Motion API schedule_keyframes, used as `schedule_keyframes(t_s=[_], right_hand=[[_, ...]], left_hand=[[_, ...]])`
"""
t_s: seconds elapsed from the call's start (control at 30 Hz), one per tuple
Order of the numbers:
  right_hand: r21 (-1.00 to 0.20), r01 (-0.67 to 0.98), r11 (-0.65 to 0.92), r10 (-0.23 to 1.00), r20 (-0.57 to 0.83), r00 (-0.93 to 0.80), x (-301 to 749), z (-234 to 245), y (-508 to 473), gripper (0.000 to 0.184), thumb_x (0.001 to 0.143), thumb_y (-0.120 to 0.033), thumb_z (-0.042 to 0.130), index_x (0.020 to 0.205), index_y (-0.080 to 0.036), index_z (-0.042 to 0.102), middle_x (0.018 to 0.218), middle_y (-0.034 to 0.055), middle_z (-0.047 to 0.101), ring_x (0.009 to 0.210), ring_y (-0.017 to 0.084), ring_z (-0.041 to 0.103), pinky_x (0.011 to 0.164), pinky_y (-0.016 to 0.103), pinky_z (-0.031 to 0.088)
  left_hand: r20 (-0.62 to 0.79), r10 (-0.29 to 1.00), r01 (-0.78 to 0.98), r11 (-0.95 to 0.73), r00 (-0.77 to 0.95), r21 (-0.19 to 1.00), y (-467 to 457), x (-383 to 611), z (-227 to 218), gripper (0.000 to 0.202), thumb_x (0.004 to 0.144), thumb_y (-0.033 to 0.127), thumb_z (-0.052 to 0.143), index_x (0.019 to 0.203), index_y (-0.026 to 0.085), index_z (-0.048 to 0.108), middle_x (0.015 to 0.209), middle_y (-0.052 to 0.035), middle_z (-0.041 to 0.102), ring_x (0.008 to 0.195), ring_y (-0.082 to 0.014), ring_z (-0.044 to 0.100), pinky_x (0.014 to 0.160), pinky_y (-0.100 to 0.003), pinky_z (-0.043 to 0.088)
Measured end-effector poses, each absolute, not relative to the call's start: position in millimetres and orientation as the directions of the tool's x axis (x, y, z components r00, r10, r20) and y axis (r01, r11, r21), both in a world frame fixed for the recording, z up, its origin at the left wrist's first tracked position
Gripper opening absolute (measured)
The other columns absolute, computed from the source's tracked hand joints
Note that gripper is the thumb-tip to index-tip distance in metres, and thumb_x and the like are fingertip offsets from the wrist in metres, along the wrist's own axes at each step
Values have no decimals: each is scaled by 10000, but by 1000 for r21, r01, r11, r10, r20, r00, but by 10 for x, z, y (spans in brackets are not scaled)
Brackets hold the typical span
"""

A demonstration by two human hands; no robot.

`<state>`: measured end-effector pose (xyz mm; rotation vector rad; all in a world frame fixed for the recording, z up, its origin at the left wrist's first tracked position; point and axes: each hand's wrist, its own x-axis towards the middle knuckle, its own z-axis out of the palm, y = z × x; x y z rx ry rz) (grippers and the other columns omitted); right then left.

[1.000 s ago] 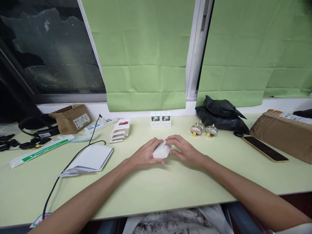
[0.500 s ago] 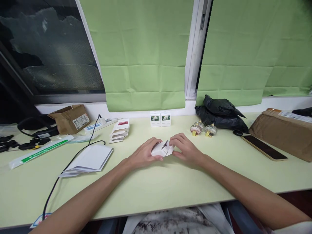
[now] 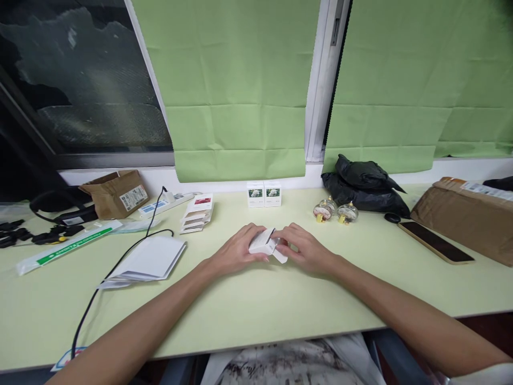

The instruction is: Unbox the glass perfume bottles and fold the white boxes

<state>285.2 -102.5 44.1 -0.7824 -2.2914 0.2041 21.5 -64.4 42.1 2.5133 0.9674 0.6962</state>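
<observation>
My left hand is wrapped round a small white box held above the middle of the table. The box's right end is open, and a white flap hangs down from it. At that opening are the bent fingers and thumb of my right hand, closed together around something pale that is mostly hidden. Beyond the hands, two small white boxes with flower pictures stand side by side. Several round glass bottles with gold-coloured parts sit to the right of them.
Flattened white cartons and folded white sheets lie left, near a black cable. On the right are a phone, a black plastic bag and a brown package. An open cardboard box stands back left.
My right fingers have moved in to the box's open end. The end flap has swung downward. My left hand keeps its hold on the box.
</observation>
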Motion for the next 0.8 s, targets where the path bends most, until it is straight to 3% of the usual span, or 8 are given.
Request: schedule_keyframes(t_s=[0.1, 0.23, 0.47, 0.6, 0.8], right_hand=[[-316, 492, 811, 576, 580, -576, 2859, 445, -1024, 194, 1037, -290, 557, 1216, -242, 616, 1025, 79, 626, 964, 245, 548, 853, 389, 467], [-367, 462, 807, 586, 592, -553, 2859, 465, -1026, 140, 1027, -241, 558, 1155, -243, 613, 1110, 87, 594, 1033, 240, 558, 888, 382, 478], [-419, 477, 773, 634, 554, -540, 2859, 436, -979, 109, 1043, -254, 533, 972, -239, 614, 1006, 50, 622, 935, 220, 546, 853, 369, 450], [-519, 477, 710, 705, 532, -470, 2842, 386, -948, 45, 984, -213, 605, 1006, -241, 632, 994, 32, 615, 951, 210, 554, 854, 352, 443], [-690, 444, 572, 818, 437, -374, 2810, 357, -934, 213, 937, -273, 663, 1150, -266, 667, 980, 13, 590, 908, 192, 566, 830, 337, 451]], left_hand=[[328, 694, 527, -708, 640, 469, -655, 226, 430, 710, 827, 664, 735, 1389, 279, 539, 1253, -90, 608, 1154, -299, 587, 953, -403, 473], [355, 687, 550, -723, 634, 418, -661, 258, 432, 703, 807, 690, 738, 1347, 272, 570, 1248, -96, 610, 1138, -307, 591, 976, -432, 463], [395, 671, 546, -740, 627, 392, -632, 254, 376, 731, 792, 697, 747, 1345, 263, 547, 1233, -102, 604, 1123, -306, 594, 941, -436, 488], [452, 652, 539, -758, 608, 368, -622, 248, 346, 737, 795, 682, 755, 1355, 262, 523, 1248, -108, 600, 1130, -314, 587, 939, -452, 493], [519, 626, 567, -770, 582, 293, -663, 299, 354, 790, 782, 696, 752, 1380, 252, 488, 1269, -127, 575, 1152, -332, 543, 954, -482, 487]])
